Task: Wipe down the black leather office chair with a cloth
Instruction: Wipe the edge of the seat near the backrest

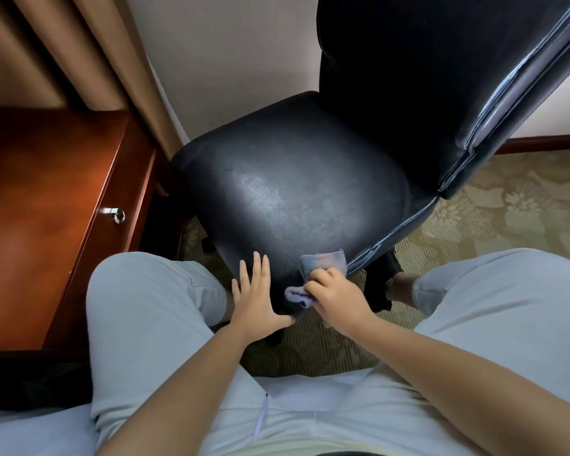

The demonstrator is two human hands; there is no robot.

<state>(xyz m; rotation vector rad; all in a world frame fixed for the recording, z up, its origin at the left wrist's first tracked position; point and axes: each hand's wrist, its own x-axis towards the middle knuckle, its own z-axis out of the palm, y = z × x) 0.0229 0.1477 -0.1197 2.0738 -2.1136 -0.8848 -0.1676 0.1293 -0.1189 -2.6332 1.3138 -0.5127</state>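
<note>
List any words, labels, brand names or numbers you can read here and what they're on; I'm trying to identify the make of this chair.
None: no readable text appears anywhere in the head view.
Black leather office chair: no tag, logo or label visible on seat or backrest.
Crumpled pale blue cloth: no print visible.
Reddish-brown wooden desk: its small metal drawer pull bears no legible marking.

Cloth (323, 263) on black chair (297, 192)
</note>
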